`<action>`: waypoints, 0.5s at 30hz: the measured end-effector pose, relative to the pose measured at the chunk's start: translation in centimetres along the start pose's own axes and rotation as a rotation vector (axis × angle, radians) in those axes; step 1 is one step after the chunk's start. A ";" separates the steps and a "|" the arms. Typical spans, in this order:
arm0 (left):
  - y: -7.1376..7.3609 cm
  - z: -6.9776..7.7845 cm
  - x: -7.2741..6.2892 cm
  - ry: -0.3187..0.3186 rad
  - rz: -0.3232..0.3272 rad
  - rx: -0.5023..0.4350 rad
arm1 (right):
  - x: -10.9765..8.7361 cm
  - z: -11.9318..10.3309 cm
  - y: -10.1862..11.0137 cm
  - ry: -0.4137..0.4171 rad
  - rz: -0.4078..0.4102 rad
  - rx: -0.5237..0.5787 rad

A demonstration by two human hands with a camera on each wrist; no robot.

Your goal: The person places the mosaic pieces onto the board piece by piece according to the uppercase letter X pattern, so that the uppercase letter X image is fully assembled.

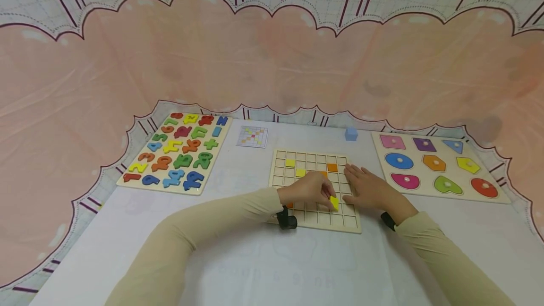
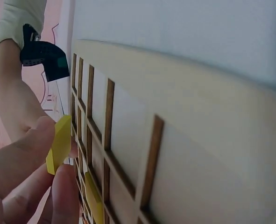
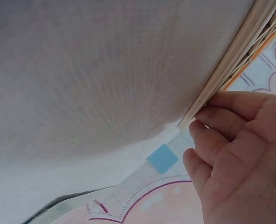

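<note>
My left hand (image 1: 307, 190) pinches a yellow square tile (image 1: 334, 203) between thumb and fingers, low over the right part of a wooden grid board (image 1: 315, 224). In the left wrist view the held tile (image 2: 60, 145) stands tilted, just off the grid bars, and another yellow tile (image 2: 94, 198) lies in a cell beyond. My right hand (image 1: 369, 190) rests along the board's right edge with its fingers extended; the right wrist view shows those fingers (image 3: 231, 121) touching the edge. Yellow tiles (image 1: 290, 163) and orange tiles (image 1: 332, 167) sit in other cells, some partly hidden by my left hand.
Behind the board lie a small card with a coloured grid pattern (image 1: 252, 136) and a blue cube (image 1: 351, 134). To the left is a number puzzle board (image 1: 121, 182); to the right, a shape puzzle board (image 1: 425, 191). Patterned cloth (image 1: 272, 60) rises behind the table.
</note>
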State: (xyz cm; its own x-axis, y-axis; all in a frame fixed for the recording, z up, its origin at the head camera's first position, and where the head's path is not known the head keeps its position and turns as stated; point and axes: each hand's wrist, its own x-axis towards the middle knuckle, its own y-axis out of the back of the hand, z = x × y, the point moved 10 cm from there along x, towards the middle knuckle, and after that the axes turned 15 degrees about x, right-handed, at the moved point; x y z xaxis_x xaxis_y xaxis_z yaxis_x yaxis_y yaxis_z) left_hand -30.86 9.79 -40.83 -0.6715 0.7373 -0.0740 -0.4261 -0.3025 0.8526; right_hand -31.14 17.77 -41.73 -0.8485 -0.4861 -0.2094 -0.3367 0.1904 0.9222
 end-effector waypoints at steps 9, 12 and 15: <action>-0.6 1.1 0.4 -0.022 0.009 0.136 | 0.0 0.2 0.0 -0.001 0.006 0.007; -0.6 1.0 0.3 -0.002 0.000 0.154 | 0.1 0.4 -0.1 -0.002 0.008 0.004; -0.6 0.8 0.1 0.017 -0.007 0.153 | 0.1 0.5 -0.2 -0.007 0.004 0.009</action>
State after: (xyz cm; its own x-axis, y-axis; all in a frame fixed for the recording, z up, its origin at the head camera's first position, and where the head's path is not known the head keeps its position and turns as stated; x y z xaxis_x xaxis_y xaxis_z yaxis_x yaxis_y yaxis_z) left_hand -30.19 10.58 -40.95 -0.6795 0.7284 -0.0873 -0.3339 -0.2011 0.9209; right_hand -31.39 18.14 -42.08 -0.8527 -0.4793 -0.2080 -0.3369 0.1999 0.9201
